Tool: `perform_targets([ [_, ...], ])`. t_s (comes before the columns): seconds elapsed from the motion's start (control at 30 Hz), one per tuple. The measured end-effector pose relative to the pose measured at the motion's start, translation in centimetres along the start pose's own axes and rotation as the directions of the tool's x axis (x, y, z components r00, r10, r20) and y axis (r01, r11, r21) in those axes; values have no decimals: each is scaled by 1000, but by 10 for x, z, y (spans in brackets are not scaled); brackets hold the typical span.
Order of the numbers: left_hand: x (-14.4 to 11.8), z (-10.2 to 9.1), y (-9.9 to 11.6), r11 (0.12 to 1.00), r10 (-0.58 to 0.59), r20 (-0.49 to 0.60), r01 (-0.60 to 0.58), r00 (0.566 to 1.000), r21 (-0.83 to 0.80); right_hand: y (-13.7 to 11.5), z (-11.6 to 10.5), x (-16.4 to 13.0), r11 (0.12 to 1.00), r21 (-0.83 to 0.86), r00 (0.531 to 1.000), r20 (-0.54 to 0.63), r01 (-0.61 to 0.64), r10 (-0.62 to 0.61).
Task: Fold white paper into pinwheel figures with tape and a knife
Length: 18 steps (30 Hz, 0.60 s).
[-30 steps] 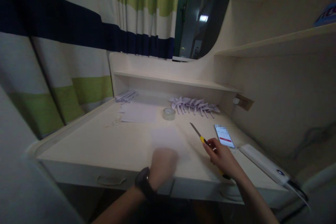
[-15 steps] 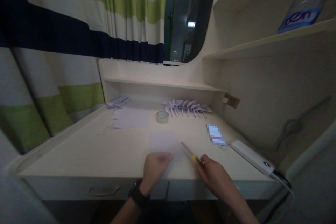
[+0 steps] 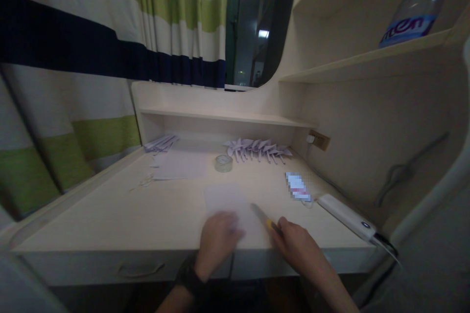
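Observation:
A small white sheet of paper [image 3: 224,197] lies on the desk in front of me. Over its near edge is my left hand [image 3: 219,235], its fingers bent and smeared by motion, so any hold on the paper cannot be made out. My right hand [image 3: 296,244] grips the handle of a yellow and black utility knife [image 3: 270,224]. The knife's long blade points away and to the left, close to the paper's right side; whether it touches the paper is unclear.
Behind the paper stands a roll of clear tape [image 3: 223,167]. Paper pinwheels [image 3: 253,147] lie in a row at the back, with a stack of white sheets [image 3: 183,161] and folded strips [image 3: 160,143] leftward. A phone [image 3: 297,186] and white power strip [image 3: 347,216] are rightward.
My left hand has shifted slightly and its fingers look more bent and blurred. The utility knife stays in my right hand, nearly in place. The whole view has turned slightly to the right.

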<state>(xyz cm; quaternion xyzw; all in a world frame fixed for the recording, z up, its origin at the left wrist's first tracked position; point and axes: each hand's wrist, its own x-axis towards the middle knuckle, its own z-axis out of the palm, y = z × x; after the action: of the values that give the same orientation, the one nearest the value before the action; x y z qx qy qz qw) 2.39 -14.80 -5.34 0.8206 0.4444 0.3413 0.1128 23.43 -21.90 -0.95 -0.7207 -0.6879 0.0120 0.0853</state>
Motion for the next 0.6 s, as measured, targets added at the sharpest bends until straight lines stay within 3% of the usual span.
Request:
perform_targets([
  [0.23,2,-17,10,978,114,151,-138,982,157,9,2,-9,1000,21,1000,-17,20,-20],
  [0.43,-3,-19,20,931,170,269,-244,948,272,16,4,-18,995,103,1000,-16,14,-12],
  [0.6,-7,-20,15,922,222,320,-305,921,240,18,3,-25,984,176,1000,-15,-8,11],
])
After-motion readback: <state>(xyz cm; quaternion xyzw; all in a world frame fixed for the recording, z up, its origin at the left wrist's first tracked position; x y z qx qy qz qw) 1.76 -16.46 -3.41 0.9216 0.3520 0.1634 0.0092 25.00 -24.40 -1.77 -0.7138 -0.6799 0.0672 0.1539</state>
